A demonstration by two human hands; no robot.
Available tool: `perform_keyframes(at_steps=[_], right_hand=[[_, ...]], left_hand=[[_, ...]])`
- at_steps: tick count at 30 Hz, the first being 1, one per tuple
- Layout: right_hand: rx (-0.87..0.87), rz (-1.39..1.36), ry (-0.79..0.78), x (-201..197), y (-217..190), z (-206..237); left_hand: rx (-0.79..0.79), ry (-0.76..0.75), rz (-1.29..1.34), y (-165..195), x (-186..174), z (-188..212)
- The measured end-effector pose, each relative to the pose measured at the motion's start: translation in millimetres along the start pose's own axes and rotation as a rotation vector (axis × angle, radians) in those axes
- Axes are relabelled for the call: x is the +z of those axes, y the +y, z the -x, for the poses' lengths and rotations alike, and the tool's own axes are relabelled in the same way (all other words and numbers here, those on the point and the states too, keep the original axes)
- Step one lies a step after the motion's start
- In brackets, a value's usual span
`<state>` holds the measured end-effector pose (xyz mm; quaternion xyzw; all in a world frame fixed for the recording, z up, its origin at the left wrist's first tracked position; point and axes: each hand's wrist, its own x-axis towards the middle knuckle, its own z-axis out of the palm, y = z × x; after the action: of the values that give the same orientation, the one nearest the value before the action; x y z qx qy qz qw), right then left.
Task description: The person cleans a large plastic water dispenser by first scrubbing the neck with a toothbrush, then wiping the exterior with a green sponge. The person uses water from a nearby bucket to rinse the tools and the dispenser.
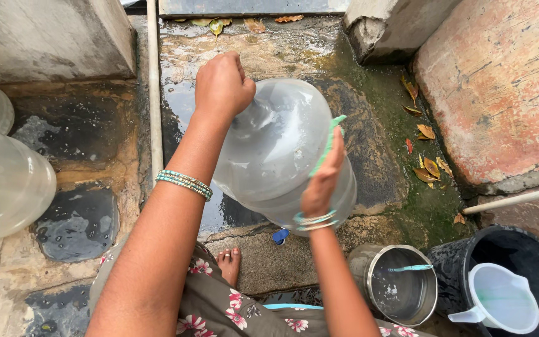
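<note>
A large clear plastic water jug (279,153) is held tilted over the wet stone floor. My left hand (221,84) is closed in a fist at its upper end, gripping the neck. My right hand (322,178) presses flat against the jug's right side with a thin green scrubber (327,143) under the fingers. Both wrists wear green and white bangles. My bare foot (229,264) shows below the jug, next to a floral dress.
Two more clear jugs (1,168) lie at the left edge. A steel pot (400,284) with water and a black bucket (534,262) holding a white jug (500,299) stand at lower right. A white pipe (153,93) runs up the floor. Dry leaves lie by the walls.
</note>
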<state>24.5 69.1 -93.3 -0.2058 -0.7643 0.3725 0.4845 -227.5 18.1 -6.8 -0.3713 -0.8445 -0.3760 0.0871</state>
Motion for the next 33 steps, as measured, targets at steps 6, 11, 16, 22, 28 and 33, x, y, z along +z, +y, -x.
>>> perform_keyframes(at_steps=[6,11,16,22,28,33], right_hand=[[-0.249,0.49,-0.147,43.7,-76.5,47.4],[-0.015,0.324,0.027,40.1,-45.9,52.7],[0.204,0.221,0.304,19.6,42.8,80.1],[0.817,-0.12,0.459,-30.2,160.0,140.8],[1.245,-1.153,0.43,-70.5,201.5,147.0],[1.178,-1.223,0.287,-53.9,187.4,161.7]], left_hand=[[-0.009,-0.024,-0.002,0.3,-2.0,-1.0],[0.058,-0.053,0.037,7.4,-1.3,2.3],[0.06,-0.042,0.024,2.3,-5.5,-0.9],[0.05,-0.09,0.052,-18.8,-19.4,-3.5],[0.055,-0.07,0.03,-31.9,-22.3,-3.2],[0.036,-0.063,-0.022,-31.7,-23.0,-5.2]])
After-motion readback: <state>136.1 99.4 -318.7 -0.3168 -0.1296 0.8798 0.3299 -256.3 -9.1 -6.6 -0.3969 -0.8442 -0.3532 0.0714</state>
